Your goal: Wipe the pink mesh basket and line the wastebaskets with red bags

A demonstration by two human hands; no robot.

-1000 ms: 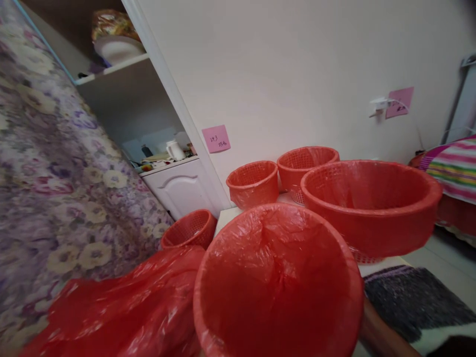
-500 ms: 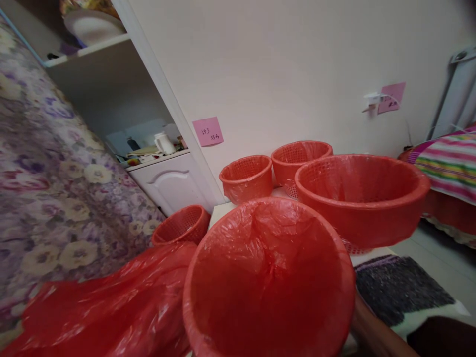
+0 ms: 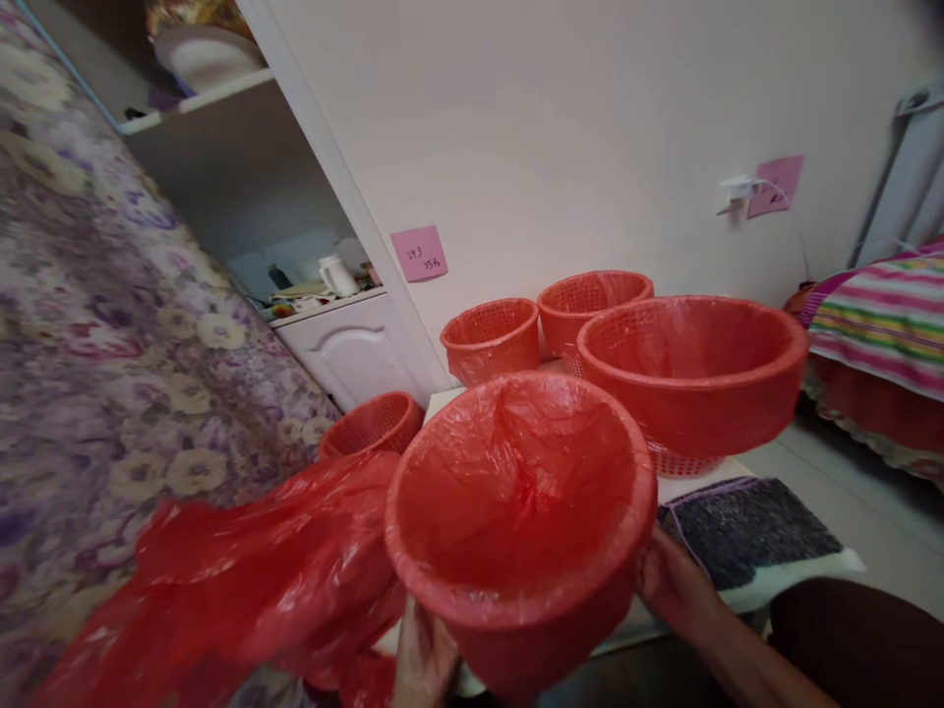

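Observation:
Between my two hands is a red plastic basket (image 3: 550, 605), tilted toward me, with a red plastic bag (image 3: 479, 492) lining its inside and folded over the rim. My left hand (image 3: 426, 644) grips its lower left side, fingers partly hidden by the basket. On the right side, my right hand (image 3: 675, 580) is closed against the wall just below the rim; its fingertips are hidden behind the basket. A heap of loose red plastic bags (image 3: 272, 570) lies left of the basket.
Bag-lined red baskets stand behind: a large one (image 3: 693, 413) at right, two smaller ones (image 3: 493, 349) (image 3: 594, 305) by the wall. Another basket (image 3: 376, 423) is at left. A dark cloth (image 3: 752, 531) lies on the table's right side. A floral curtain (image 3: 147, 374) hangs left; a bed (image 3: 885, 334) stands right.
The held basket now sits farther from the camera and looks smaller, its front wall showing. My left hand has come into view, and more of my right hand shows.

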